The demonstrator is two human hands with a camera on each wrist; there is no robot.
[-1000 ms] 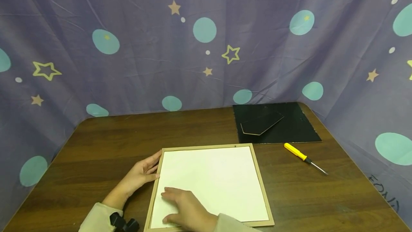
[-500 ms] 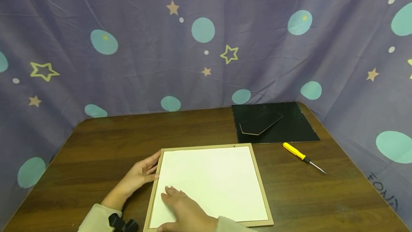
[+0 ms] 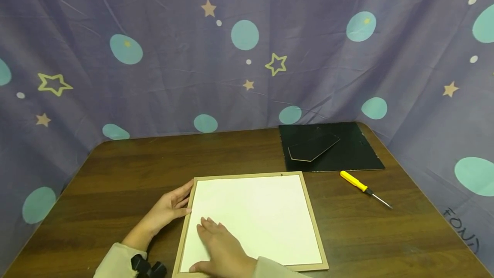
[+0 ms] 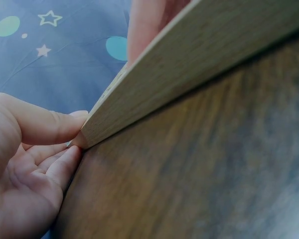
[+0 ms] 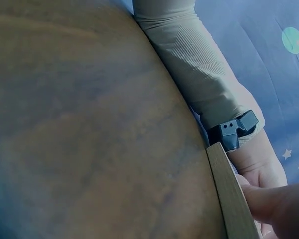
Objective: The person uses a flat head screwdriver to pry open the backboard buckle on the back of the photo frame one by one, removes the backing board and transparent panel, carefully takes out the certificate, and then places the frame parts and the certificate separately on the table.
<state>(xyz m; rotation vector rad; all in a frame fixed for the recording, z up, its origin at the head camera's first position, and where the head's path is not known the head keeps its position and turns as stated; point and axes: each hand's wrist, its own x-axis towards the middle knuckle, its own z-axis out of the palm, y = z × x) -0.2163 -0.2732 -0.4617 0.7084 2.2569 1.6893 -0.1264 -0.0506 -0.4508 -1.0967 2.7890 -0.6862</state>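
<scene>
A light wooden picture frame (image 3: 315,226) lies on the table with a white sheet or board (image 3: 266,213) inside its border. My left hand (image 3: 167,211) holds the frame's left side, fingers by the far corner and thumb lower down. Close up in the left wrist view, the left thumb (image 4: 55,124) and a fingertip meet at the frame's side. My right hand (image 3: 224,248) lies spread over the white surface near its lower left, thumb reaching toward the near border. In the right wrist view, part of the right hand (image 5: 264,201) shows beyond the frame's edge (image 5: 231,194).
A black backing board (image 3: 355,149) with a fold-out stand lies at the back right of the brown wooden table (image 3: 135,170). In front of it is a screwdriver (image 3: 356,182) with a yellow handle. A patterned curtain (image 3: 173,76) hangs behind the table.
The right hand has flattened onto the white surface, its fingers sliding slightly away from me and to the right. The left hand and the frame have stayed in place.
</scene>
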